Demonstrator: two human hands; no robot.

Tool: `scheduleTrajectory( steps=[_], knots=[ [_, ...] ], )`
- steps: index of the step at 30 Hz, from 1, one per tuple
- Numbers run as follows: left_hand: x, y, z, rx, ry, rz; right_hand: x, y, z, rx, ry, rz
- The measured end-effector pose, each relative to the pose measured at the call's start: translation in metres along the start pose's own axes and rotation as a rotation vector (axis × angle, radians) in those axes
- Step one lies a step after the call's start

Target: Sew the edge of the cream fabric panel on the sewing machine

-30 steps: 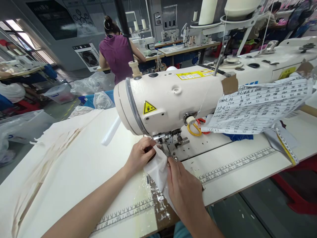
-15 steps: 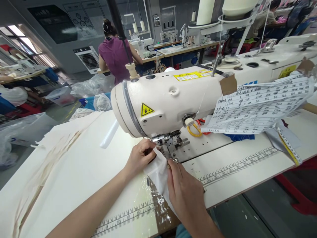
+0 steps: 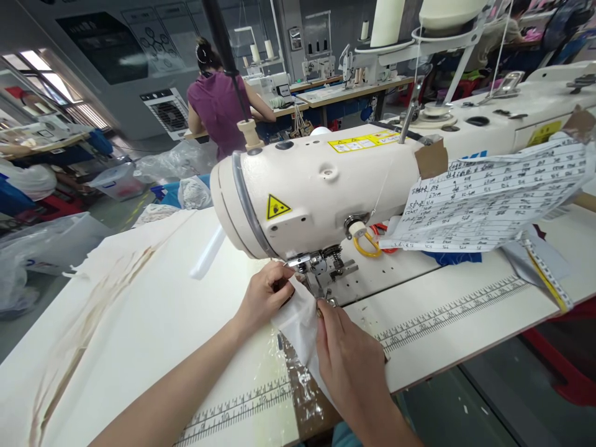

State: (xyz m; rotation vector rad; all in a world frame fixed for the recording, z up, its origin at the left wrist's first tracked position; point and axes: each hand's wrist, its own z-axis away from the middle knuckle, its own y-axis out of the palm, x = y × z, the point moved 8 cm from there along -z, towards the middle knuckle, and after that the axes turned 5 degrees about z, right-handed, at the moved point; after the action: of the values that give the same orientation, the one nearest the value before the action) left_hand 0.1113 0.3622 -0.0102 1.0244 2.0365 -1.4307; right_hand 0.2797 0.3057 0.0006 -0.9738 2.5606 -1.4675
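Note:
A piece of white fabric [image 3: 300, 320] runs up to the presser foot of the white sewing machine [image 3: 307, 186]. My left hand [image 3: 265, 295] pinches the fabric's upper left edge, just left of the needle area. On the other side, my right hand [image 3: 349, 357] is closed on the right edge, its fingertips close to the presser foot [image 3: 326, 298]. The fabric hangs between both hands over the table's front part. The needle itself is too small to make out, and the fingertips partly hide the edge they grip.
A sheet of handwritten paper [image 3: 493, 192] leans at the machine's right. Yellow-handled scissors [image 3: 367, 245] lie behind the needle area. A tape measure [image 3: 547, 279] rests on the right of the table [image 3: 186, 310], which bears printed rulers. A person in purple [image 3: 221, 112] sits farther back.
The view has shifted very slightly. Both hands and the fabric stay in almost the same place at the presser foot.

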Motion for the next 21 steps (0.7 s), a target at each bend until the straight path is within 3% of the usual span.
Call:
scheduleTrajectory(
  steps=[9, 21],
  knots=[
    [-0.016, 0.001, 0.0, 0.004, 0.141, -0.115, -0.001, -0.001, 0.002, -0.001, 0.013, -0.023],
    [-0.021, 0.007, 0.0, 0.001, 0.225, -0.268, 0.004, -0.001, -0.001, -0.016, -0.036, 0.022]
  ],
)
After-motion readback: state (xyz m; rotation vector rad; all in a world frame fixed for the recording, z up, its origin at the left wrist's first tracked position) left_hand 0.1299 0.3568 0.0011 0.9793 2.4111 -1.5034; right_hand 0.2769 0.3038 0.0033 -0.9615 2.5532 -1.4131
